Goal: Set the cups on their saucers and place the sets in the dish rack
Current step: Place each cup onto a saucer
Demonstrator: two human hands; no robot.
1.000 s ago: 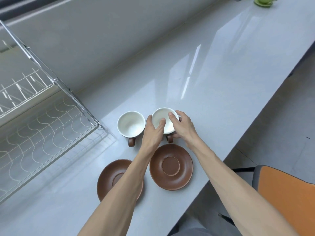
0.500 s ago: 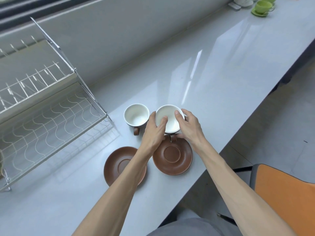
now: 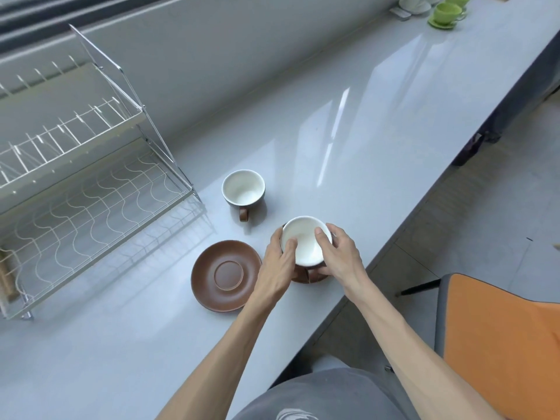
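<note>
Both hands hold one brown cup (image 3: 305,242) with a white inside: my left hand (image 3: 277,265) on its left rim, my right hand (image 3: 341,257) on its right rim. The cup is over the right brown saucer (image 3: 315,277), which my hands mostly hide; whether it rests on it I cannot tell. An empty brown saucer (image 3: 225,275) lies to the left. A second cup (image 3: 243,188) stands on the counter behind, handle toward me. The wire dish rack (image 3: 91,189) stands at the left.
A green cup on a green saucer (image 3: 445,14) and white crockery (image 3: 413,3) sit at the counter's far right end. The counter edge (image 3: 403,231) runs diagonally just right of my hands. An orange chair (image 3: 500,338) stands beside me on the right. A wall runs behind the counter.
Both hands have carried the cup toward me, from the counter behind the right saucer to over that saucer. The view has tilted, showing more of the rack and the far counter.
</note>
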